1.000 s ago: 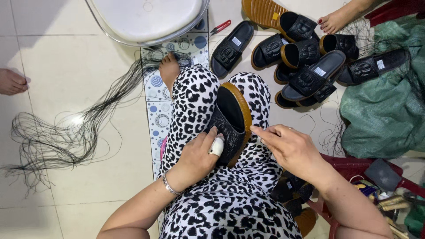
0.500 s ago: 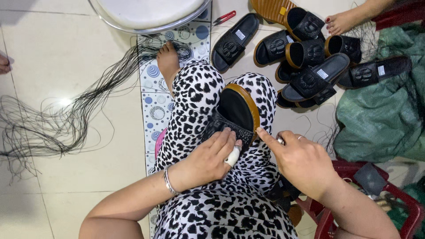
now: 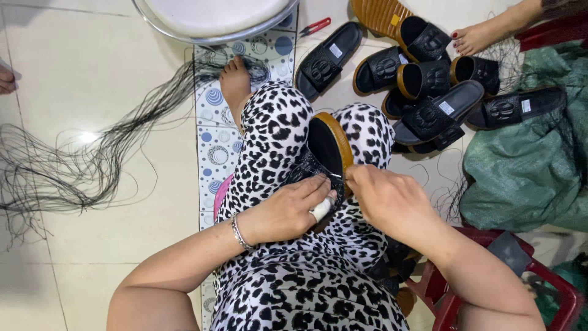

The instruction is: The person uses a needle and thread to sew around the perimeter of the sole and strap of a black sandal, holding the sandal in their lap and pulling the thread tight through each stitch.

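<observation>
Sandal (image 3: pixel 327 147) sits on my lap btwn the knees; left hand (image 3: pixel 285 211) grips its strap side, bandaged finger on it; right hand (image 3: pixel 386 199) pinches thread at the rim; imo keep it taut, stitch close to the edge.

A: Left hand (image 3: pixel 288 211) status?
B: Forearm comes in from lower left, wrist roughly straight with a metal bracelet on it. Fingers curled, knuckles up, one fingertip wrapped in white tape.
A: Right hand (image 3: pixel 386 199)?
B: Forearm enters from lower right, wrist bent inward. Fingers pinched together at the tips, pointing toward the left hand.
A: Gap between them?
B: Minimal. Fingertips nearly meet over the lap. Contact: cannot tell.
</observation>
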